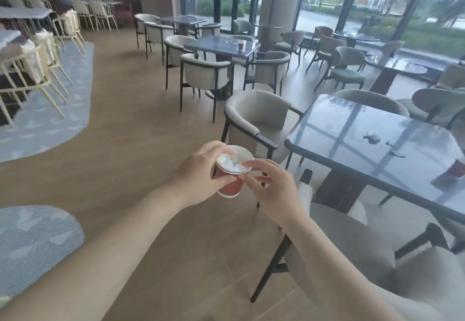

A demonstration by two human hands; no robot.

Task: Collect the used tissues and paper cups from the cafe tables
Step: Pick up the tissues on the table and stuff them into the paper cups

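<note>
While my left hand (198, 176) gripped the red paper cup (230, 188) stuffed with tissue (229, 161), my right hand (274, 190) pinched its rim.

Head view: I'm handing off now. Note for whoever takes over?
Left hand grips the red paper cup, crumpled tissue stuffed inside. Right hand is at its rim, fingers touching it; grip unclear.
Done: that cup and tissue collected.
Left: tissue scraps and a red cup at the right edge of the near table; another red cup on the far table.
</note>
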